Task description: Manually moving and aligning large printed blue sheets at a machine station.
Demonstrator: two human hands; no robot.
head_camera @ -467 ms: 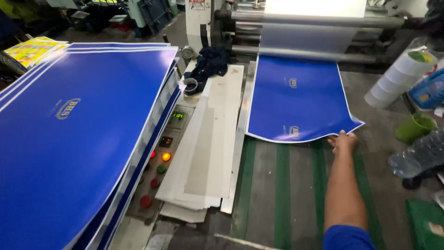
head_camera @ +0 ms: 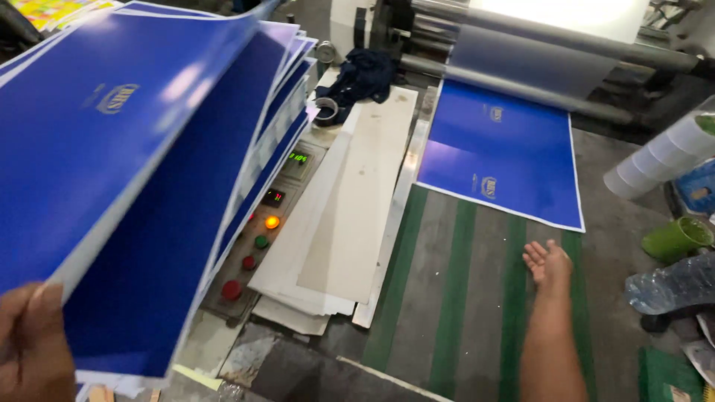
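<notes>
The left hand (head_camera: pixel 30 346), partly cut off at the frame's corner, pinches the lifted glossy blue printed sheet (head_camera: pixel 112 126) on the stack, while the right hand (head_camera: pixel 547 262) lies open, empty, on the green-striped feed table (head_camera: pixel 454 298).

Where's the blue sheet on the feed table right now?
Head view, upper right: the blue sheet lies flat on the green-striped table, its far edge at the rollers, beyond the open right hand.

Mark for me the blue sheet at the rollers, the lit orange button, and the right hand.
blue sheet (head_camera: pixel 500 156), head view, middle of its blue face
orange button (head_camera: pixel 272 222), head view, its glowing cap
right hand (head_camera: pixel 547 262), head view, open palm
</notes>
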